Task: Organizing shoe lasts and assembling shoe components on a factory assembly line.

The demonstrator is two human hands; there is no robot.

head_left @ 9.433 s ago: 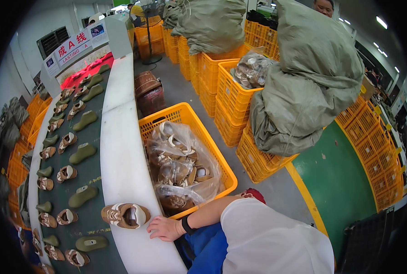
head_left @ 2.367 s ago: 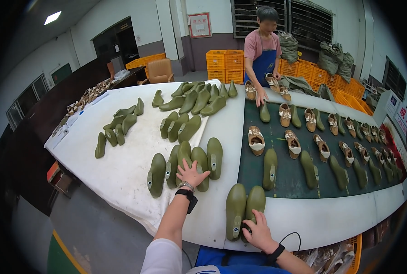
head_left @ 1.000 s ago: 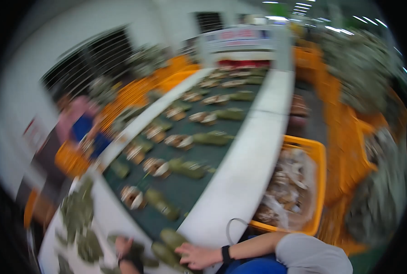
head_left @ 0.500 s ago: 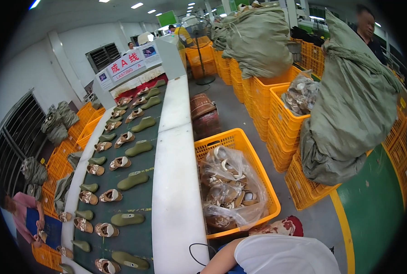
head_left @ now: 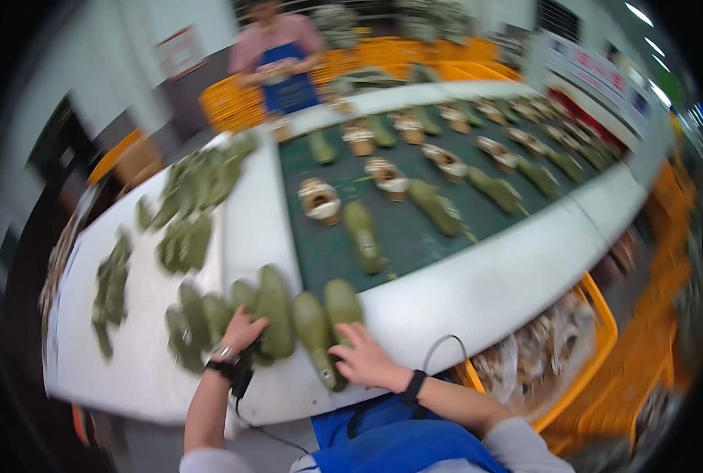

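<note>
Green shoe lasts lie in a row along the near part of the white table [head_left: 154,378]. Over this row reaches my left hand [head_left: 239,333], its thumb and a finger apart, touching the lasts beside a large green last [head_left: 273,311]. Farther right, my right hand [head_left: 365,359] lies with spread fingers on the lower part of another last [head_left: 342,303]. A paired last [head_left: 313,331] stands just left of it. Both hands are somewhat blurred, and the left fingertips partly merge with the lasts. Black bands circle both wrists.
Beyond the row, a dark green conveyor [head_left: 328,256] carries brown-and-white shoes [head_left: 318,201] and single lasts. More lasts [head_left: 198,181] lie heaped on the table's far left. A yellow crate [head_left: 604,315] with bagged shoe parts stands at right. Across the belt stands a person in a blue apron [head_left: 288,79].
My view has swung left from the crates and sacks to the white table. Both my hands have come into view, on the green lasts.
</note>
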